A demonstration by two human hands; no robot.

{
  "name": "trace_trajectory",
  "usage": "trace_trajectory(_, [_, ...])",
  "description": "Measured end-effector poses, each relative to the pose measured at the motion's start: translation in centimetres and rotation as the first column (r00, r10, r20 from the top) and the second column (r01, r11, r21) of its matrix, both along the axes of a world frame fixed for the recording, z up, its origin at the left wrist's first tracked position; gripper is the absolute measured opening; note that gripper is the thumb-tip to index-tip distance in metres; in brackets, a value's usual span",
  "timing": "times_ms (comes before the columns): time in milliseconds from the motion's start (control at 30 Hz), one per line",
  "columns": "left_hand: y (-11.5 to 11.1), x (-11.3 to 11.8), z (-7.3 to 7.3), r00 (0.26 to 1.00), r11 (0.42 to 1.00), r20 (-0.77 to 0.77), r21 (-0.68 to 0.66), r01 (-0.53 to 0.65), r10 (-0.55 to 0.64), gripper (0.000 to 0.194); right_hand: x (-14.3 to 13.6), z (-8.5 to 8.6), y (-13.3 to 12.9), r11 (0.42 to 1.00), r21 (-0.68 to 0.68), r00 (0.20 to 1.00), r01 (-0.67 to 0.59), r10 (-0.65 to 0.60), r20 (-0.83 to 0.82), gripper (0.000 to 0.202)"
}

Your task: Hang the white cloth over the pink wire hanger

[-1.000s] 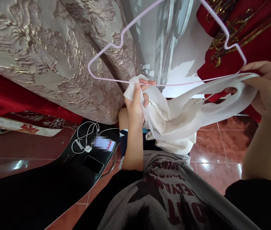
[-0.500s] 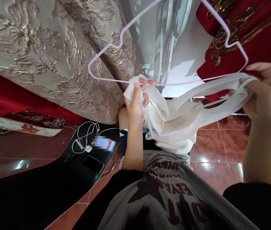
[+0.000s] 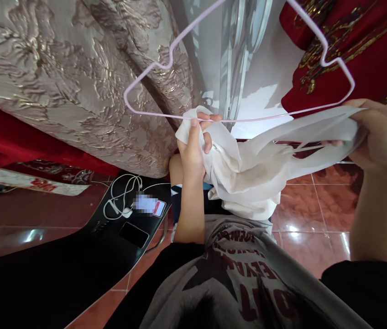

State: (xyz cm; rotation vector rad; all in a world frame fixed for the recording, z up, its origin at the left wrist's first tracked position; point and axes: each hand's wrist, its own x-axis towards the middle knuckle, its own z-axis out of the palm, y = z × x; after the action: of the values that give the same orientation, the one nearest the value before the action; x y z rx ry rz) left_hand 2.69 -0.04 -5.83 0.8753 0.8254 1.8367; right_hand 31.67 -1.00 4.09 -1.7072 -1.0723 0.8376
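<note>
A thin pale pink clothes hanger hangs in front of me, its hook beyond the top of the view. My left hand is closed on a bunched end of a sheer white cloth, pinching it against the hanger's bottom bar. On the right, my right hand grips the other end of this cloth and pulls it out sideways, just below the hanger's right corner. The cloth's middle sags in folds over my lap. Some fingertips of the right hand show through or behind the fabric.
Embossed gold-beige fabric hangs at the left, and red cloth with gold embroidery at the right. A black bench on my left holds a lit phone, a dark phone and white cables. Red tiles cover the floor.
My right hand has shifted slightly right and down and closed more around the cloth, whose loop there is now stretched flatter. My left hand and the hanger have barely moved.
</note>
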Motion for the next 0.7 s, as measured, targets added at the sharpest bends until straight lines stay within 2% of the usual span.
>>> trace_trajectory(67, [0.0,0.0,-0.1,1.0,0.999,0.001,0.035,0.008,-0.008,0.029,0.1,0.3,0.0,0.995,-0.102,1.0,-0.006,0.009,0.026,0.018])
trace_trajectory(133, [0.0,0.0,-0.3,0.999,0.996,0.018,0.08,0.026,-0.027,0.03,0.3,0.8,-0.1,0.979,-0.185,0.996,-0.081,0.086,0.019,0.022])
trace_trajectory(200, [0.1,0.1,-0.4,0.999,0.994,0.029,0.107,0.037,-0.04,0.033,0.7,1.3,-0.3,0.966,-0.184,0.984,-0.18,0.177,-0.034,0.019])
trace_trajectory(267, [0.0,0.1,-0.3,0.998,0.993,0.029,0.112,0.043,-0.047,0.035,1.5,1.7,-0.3,0.967,-0.077,0.968,-0.242,0.235,-0.087,0.013])
trace_trajectory(300, [0.0,0.0,-0.3,0.999,0.993,0.027,0.11,0.042,-0.045,0.035,1.9,1.8,-0.2,0.97,-0.003,0.965,-0.242,0.241,-0.1,0.017])
trace_trajectory(433, [0.0,0.0,-0.1,1.0,0.996,0.019,0.092,0.02,-0.022,0.039,3.6,1.3,1.5,0.958,0.246,0.979,-0.146,0.175,-0.1,0.038])
trace_trajectory(533, [-0.1,0.1,0.0,0.998,0.995,0.038,0.088,0.038,-0.042,0.04,3.5,1.1,3.5,0.922,0.383,0.992,-0.05,0.091,-0.09,0.056])
trace_trajectory(600, [-0.1,0.2,0.0,0.997,0.994,0.05,0.095,0.052,-0.057,0.039,2.3,1.6,4.4,0.901,0.433,0.997,0.011,0.021,-0.071,0.054])
trace_trajectory(700, [-0.2,0.3,0.0,0.999,0.997,0.027,0.074,0.035,-0.037,0.037,-0.7,3.0,4.5,0.922,0.388,0.994,-0.018,-0.027,0.11,0.042])
